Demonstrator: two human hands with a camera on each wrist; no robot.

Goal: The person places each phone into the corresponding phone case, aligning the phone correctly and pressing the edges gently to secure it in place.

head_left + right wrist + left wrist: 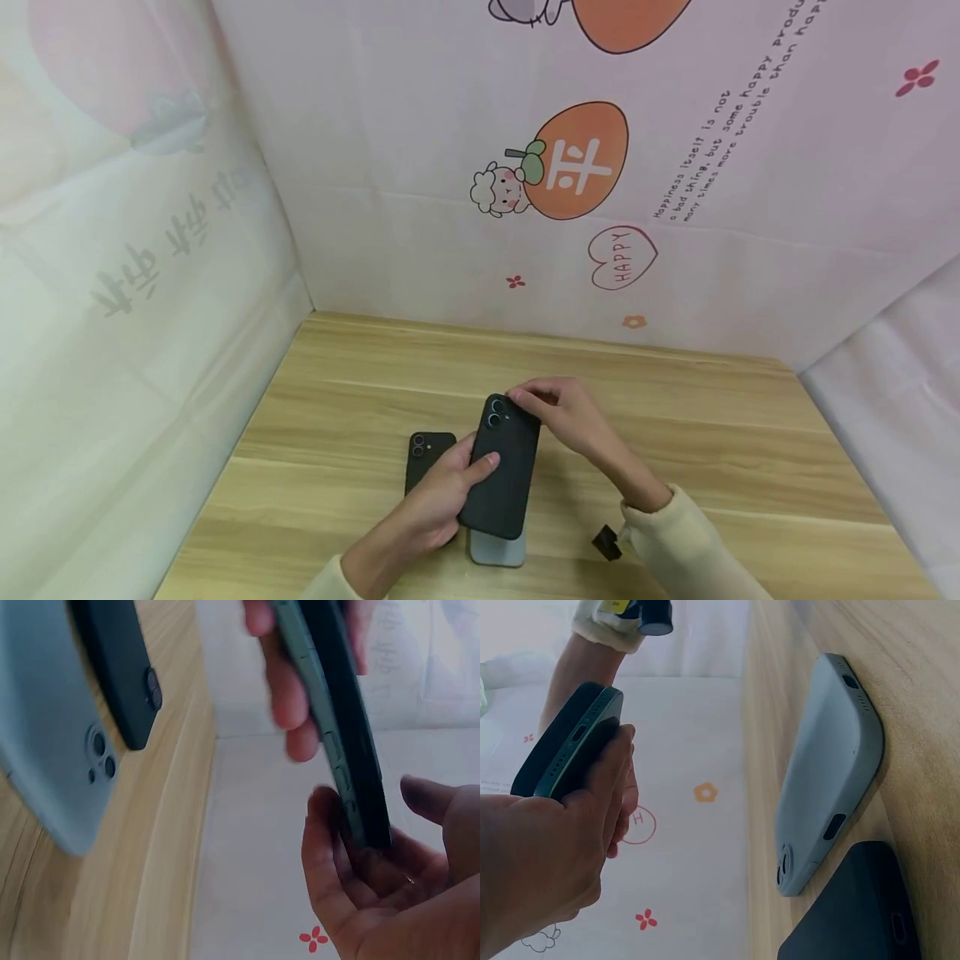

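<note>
My left hand grips a phone with a black phone case lying against its back, the thumb across the case. In the right wrist view, the phone's greenish side with its buttons shows beside the case; whether the two are fully joined I cannot tell. At the upper end, by the camera cutouts, my right hand has curled fingers around the corner. In the right wrist view, its thumb stands a little off the case. A light blue-grey phone case lies beneath on the table, partly hidden in the head view.
Left of the held phone, another black phone or case lies on the wooden table, partly covered by the left hand. A small black object is beside the right sleeve. Printed cloth walls stand behind and at both sides.
</note>
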